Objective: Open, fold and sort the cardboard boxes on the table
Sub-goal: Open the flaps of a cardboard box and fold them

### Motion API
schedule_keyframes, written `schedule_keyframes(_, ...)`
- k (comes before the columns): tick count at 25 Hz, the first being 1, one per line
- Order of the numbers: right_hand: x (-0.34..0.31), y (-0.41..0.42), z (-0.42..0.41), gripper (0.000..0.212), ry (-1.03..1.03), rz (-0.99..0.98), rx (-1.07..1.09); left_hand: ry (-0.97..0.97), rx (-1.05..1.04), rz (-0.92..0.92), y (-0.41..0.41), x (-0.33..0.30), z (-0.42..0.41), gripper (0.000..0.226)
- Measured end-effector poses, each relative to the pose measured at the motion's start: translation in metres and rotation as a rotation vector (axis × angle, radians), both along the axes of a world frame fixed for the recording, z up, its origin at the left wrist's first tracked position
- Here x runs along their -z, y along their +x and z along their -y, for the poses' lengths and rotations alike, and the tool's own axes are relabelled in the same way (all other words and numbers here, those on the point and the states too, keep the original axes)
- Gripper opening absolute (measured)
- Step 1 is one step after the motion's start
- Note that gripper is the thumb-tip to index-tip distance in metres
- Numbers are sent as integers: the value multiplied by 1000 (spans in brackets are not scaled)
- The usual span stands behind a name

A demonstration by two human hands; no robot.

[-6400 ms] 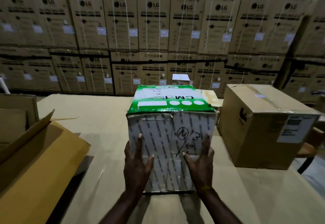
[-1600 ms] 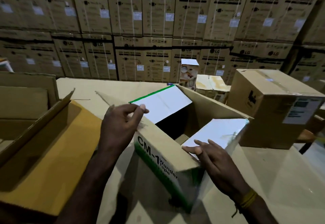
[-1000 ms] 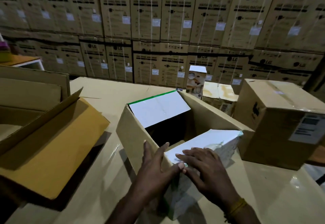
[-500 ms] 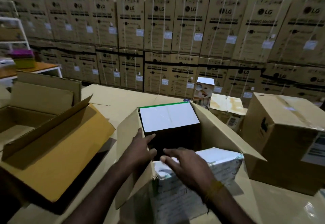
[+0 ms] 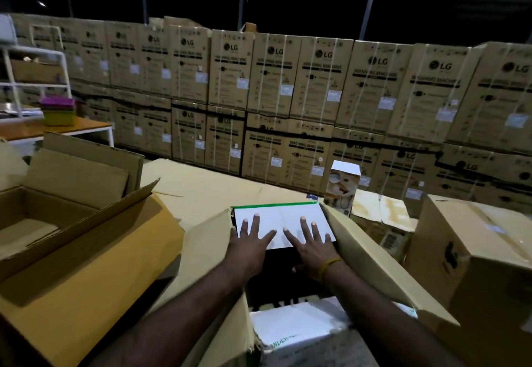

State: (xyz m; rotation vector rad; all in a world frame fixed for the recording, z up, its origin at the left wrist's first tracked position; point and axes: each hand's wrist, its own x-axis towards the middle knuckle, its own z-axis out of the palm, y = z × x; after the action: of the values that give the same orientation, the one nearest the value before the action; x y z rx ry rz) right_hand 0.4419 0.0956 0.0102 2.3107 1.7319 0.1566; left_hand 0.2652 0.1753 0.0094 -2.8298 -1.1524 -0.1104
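Open green-edged white box (image 5: 283,222) mid-table, flaps spread; open brown box (image 5: 86,240) left, sealed one (image 5: 472,254) right.

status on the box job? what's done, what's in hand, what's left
Done: the big brown box at left lies open. In hand: the green-edged box has its flaps open, left hand and right hand pressing flat on its far white flap. Left: the taped box at right is sealed; nothing shows folded flat.
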Motion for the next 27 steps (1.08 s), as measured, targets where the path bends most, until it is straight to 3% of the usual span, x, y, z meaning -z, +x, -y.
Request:
schedule_keyframes(7, -12, 27, -34, 73, 41, 72, -89, -34, -40, -40, 17, -7, -40, 73)
schedule_keyframes(11, -20, 45, -32, 53, 256, 64, -299, -33, 25, 77, 18, -21, -34, 70)
schedule_keyframes(15, -28, 60, -40, 60, 598, 153, -301, 366, 168, 462, 20, -31, -34, 59)
schedule_keyframes(19, -38, 48, -76, 74, 809, 205, -173, 714, 308, 629, 29, -33, -55, 51)
schedule_keyframes(22, -42, 44, -101, 77, 862, 130, -148, 741, 375, 546, 37, -30, -66, 46)
schedule_keyframes(25, -32, 49, -120, 90, 832, 114, -135, 490, 169, 320, 48, -24, -83, 90)
schedule_keyframes(27, -16, 54, -129, 97, 755, 86, -120, 357, 28, 237, 55, -17, -93, 98)
